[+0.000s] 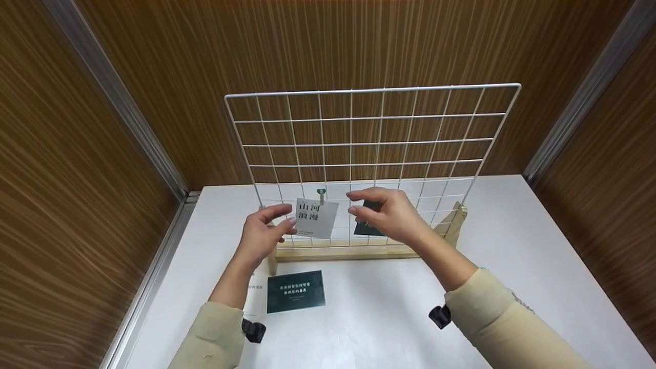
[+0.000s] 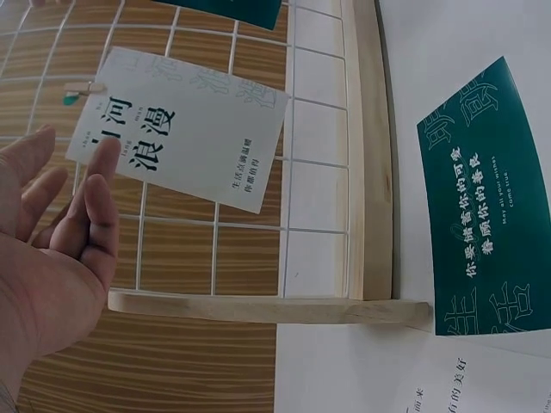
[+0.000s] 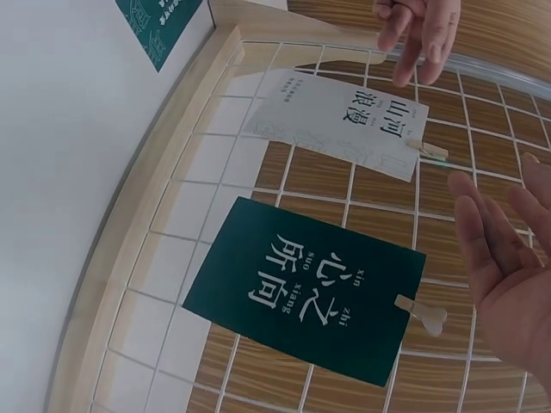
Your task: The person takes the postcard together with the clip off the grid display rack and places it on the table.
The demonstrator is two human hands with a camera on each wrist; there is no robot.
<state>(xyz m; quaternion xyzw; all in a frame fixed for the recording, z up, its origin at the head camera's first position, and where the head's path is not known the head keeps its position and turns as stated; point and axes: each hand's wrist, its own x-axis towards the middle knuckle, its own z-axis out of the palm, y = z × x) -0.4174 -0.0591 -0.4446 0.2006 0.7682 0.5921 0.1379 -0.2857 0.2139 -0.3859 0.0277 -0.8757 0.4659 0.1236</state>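
Observation:
A white card (image 1: 316, 219) with dark characters hangs from the wire grid (image 1: 351, 154) by a small wooden clip (image 2: 84, 88) with a green end. My left hand (image 1: 261, 230) is at this card's left edge, thumb and index finger parted; in the left wrist view its fingertips overlap the card. To the right, my right hand (image 1: 387, 212) has thumb and forefinger apart with nothing between them. Partly behind it in the head view, a dark green card (image 3: 306, 288) hangs from a second clip (image 3: 422, 315) with a pale heart-shaped end.
Another green card (image 1: 296, 291) lies on the white table (image 1: 379, 307) before the grid's wooden base (image 1: 343, 253). A white card with printed text (image 2: 465, 379) lies beside it, partly under my left arm. Wood-grain panels (image 1: 369, 46) enclose the table at the back and sides.

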